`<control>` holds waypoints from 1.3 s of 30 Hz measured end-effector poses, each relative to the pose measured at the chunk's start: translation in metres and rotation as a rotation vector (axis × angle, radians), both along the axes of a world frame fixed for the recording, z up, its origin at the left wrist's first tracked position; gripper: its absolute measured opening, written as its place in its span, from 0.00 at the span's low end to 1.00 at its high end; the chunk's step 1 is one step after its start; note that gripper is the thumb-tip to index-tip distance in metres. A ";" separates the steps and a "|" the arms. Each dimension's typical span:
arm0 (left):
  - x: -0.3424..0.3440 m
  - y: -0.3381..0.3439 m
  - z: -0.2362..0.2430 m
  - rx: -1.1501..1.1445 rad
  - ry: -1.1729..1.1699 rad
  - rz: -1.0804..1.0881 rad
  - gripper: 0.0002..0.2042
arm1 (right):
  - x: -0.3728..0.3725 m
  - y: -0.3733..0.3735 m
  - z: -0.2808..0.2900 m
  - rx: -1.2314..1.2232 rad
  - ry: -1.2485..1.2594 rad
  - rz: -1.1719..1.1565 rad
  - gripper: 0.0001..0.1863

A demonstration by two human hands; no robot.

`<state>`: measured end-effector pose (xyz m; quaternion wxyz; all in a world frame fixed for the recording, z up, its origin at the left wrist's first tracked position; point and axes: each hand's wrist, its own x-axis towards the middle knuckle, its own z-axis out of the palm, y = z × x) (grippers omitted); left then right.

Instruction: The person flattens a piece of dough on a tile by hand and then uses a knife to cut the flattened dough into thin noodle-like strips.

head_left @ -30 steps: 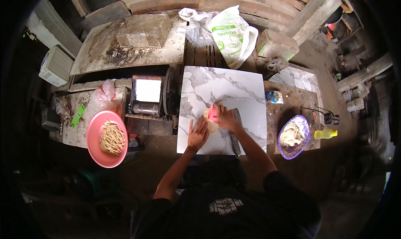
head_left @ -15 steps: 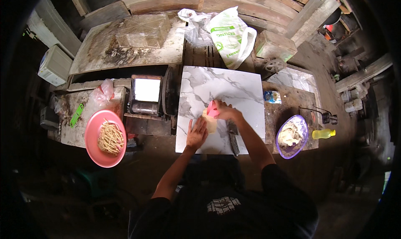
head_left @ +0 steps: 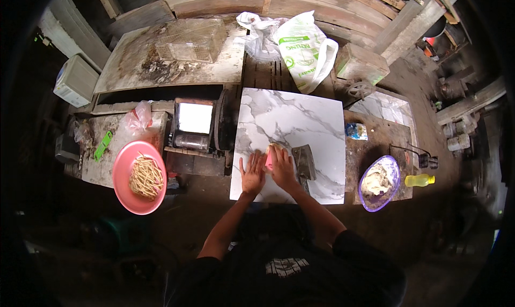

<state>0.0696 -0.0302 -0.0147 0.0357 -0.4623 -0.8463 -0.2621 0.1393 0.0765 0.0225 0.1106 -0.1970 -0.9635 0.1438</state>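
On the marble-patterned board point(head_left: 316, 114), a piece of pale dough point(head_left: 276, 145) shows at the fingertips of my right hand point(head_left: 282, 170). That hand curves over a small pink piece point(head_left: 269, 162), which it keeps against the board; the exact kind is mostly hidden by my fingers. My left hand point(head_left: 252, 177) lies flat beside it, fingers spread, close to the pink piece. Just right of my right hand lies a broad-bladed knife point(head_left: 303, 162), its handle toward me and partly covered by my forearm.
At left, a pink basin point(head_left: 120, 173) holds thin dough strips, near a rolling machine point(head_left: 192, 141) and a green tool point(head_left: 103, 145). At right stand a purple bowl point(head_left: 397, 170) with pale dough and a yellow bottle point(head_left: 420, 180). White plastic bags point(head_left: 303, 49) lie behind the board.
My right hand has come nearer to me and slightly left with the pink piece, now beside my left hand. Less dough shows. The knife blade is more exposed.
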 end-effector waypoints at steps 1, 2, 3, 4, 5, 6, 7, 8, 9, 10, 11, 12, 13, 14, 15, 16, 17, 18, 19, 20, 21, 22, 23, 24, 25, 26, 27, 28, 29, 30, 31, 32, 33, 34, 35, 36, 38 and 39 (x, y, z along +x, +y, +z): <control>0.004 -0.001 -0.001 -0.001 -0.005 -0.005 0.25 | -0.002 0.005 0.003 -0.047 -0.062 -0.004 0.37; 0.005 0.000 -0.003 0.002 -0.006 -0.008 0.25 | -0.010 0.017 0.006 -0.093 -0.124 -0.009 0.37; 0.005 -0.001 -0.005 0.005 -0.009 -0.013 0.25 | -0.016 0.026 0.010 -0.144 -0.190 -0.018 0.36; 0.006 0.000 -0.003 0.010 -0.015 -0.019 0.24 | -0.022 0.037 0.017 -0.192 -0.265 0.015 0.36; 0.007 -0.001 -0.002 0.015 -0.021 -0.023 0.23 | -0.030 0.048 0.027 -0.240 -0.335 0.048 0.36; 0.007 -0.001 0.000 0.020 -0.027 -0.026 0.22 | -0.033 0.050 0.031 -0.292 -0.402 0.080 0.36; 0.007 0.001 0.003 0.025 -0.034 -0.027 0.22 | -0.028 0.044 0.021 -0.199 -0.300 0.080 0.35; 0.006 0.000 0.004 0.031 -0.041 -0.027 0.22 | -0.020 0.034 0.010 -0.112 -0.205 0.070 0.35; 0.005 -0.002 -0.005 0.033 -0.014 -0.004 0.25 | -0.009 0.015 0.002 0.017 -0.079 0.079 0.34; 0.006 0.001 -0.005 0.039 -0.005 0.003 0.25 | -0.003 0.009 -0.001 0.141 0.042 0.078 0.33; 0.006 0.003 -0.004 0.045 0.005 0.010 0.24 | -0.005 0.014 -0.003 0.083 0.035 0.071 0.33; 0.007 0.004 -0.004 0.047 0.012 0.010 0.24 | -0.006 0.018 -0.002 0.023 0.025 0.056 0.33; 0.007 0.005 -0.004 0.018 0.004 0.004 0.23 | -0.009 0.027 -0.001 -0.053 -0.055 0.057 0.34; 0.006 0.007 -0.005 0.005 -0.013 0.003 0.23 | -0.012 0.035 0.001 -0.126 -0.136 0.055 0.34; 0.005 0.005 -0.005 -0.015 -0.029 0.002 0.23 | -0.024 0.050 0.007 -0.220 -0.286 0.070 0.35; 0.005 0.006 -0.006 -0.015 -0.038 -0.008 0.23 | -0.030 0.057 0.010 -0.254 -0.348 0.083 0.35; 0.006 0.007 -0.006 -0.014 -0.047 -0.018 0.24 | -0.034 0.064 0.014 -0.285 -0.412 0.096 0.36; 0.003 0.006 -0.007 -0.004 -0.038 -0.021 0.24 | -0.043 0.070 0.016 -0.318 -0.471 0.118 0.36; 0.001 0.004 -0.008 -0.003 -0.033 -0.021 0.25 | -0.039 0.063 0.008 -0.271 -0.419 0.114 0.36; 0.001 0.001 -0.008 -0.006 -0.030 -0.026 0.25 | -0.029 0.051 0.003 -0.201 -0.317 0.112 0.37; 0.002 -0.001 -0.007 -0.012 -0.031 -0.016 0.26 | -0.022 0.038 -0.003 -0.123 -0.212 0.113 0.37; 0.005 -0.001 -0.005 -0.017 -0.038 -0.015 0.26 | -0.014 0.028 -0.006 -0.041 -0.111 0.100 0.37; 0.006 0.000 -0.001 -0.023 -0.040 -0.014 0.26 | -0.006 0.021 -0.007 -0.004 -0.066 0.101 0.38; 0.006 0.002 -0.002 -0.020 -0.059 -0.017 0.25 | -0.008 0.023 -0.007 -0.012 -0.071 0.090 0.37; 0.005 0.003 -0.004 -0.018 -0.077 -0.020 0.25 | -0.010 0.025 -0.006 -0.019 -0.078 0.077 0.37; 0.004 0.004 -0.005 -0.017 -0.079 -0.021 0.25 | -0.014 0.028 -0.005 -0.023 -0.082 0.068 0.37; 0.004 0.005 -0.007 -0.017 -0.083 -0.027 0.25 | -0.022 0.040 0.001 -0.121 -0.187 0.062 0.37; 0.003 0.004 -0.008 -0.021 -0.073 -0.028 0.26 | -0.030 0.048 0.007 -0.182 -0.274 0.072 0.36; 0.003 0.004 -0.009 -0.014 -0.064 -0.029 0.25 | -0.039 0.057 0.012 -0.239 -0.361 0.082 0.36; 0.003 0.004 -0.008 -0.007 -0.056 -0.034 0.25 | -0.048 0.066 0.017 -0.294 -0.450 0.086 0.36; 0.002 0.005 -0.006 0.012 -0.049 -0.040 0.24 | -0.050 0.069 0.021 -0.301 -0.479 0.092 0.36; 0.003 0.005 -0.005 0.016 -0.056 -0.046 0.24 | -0.046 0.065 0.020 -0.241 -0.429 0.095 0.37; 0.002 0.003 -0.005 0.015 -0.059 -0.047 0.24 | -0.044 0.060 0.018 -0.183 -0.377 0.103 0.37; 0.001 0.002 -0.005 0.004 -0.074 -0.031 0.24 | -0.033 0.043 0.010 -0.051 -0.243 0.122 0.37; 0.002 0.003 -0.005 0.004 -0.084 -0.027 0.24 | -0.018 0.028 0.003 0.081 -0.115 0.130 0.38; 0.004 0.003 -0.005 0.001 -0.093 -0.028 0.24 | -0.015 0.025 0.002 0.077 -0.103 0.119 0.38; 0.003 0.004 -0.005 0.008 -0.081 -0.027 0.24 | -0.012 0.026 0.000 0.079 -0.078 0.104 0.39; 0.004 0.006 -0.006 0.013 -0.074 -0.034 0.25 | -0.020 0.040 0.004 -0.043 -0.166 0.081 0.38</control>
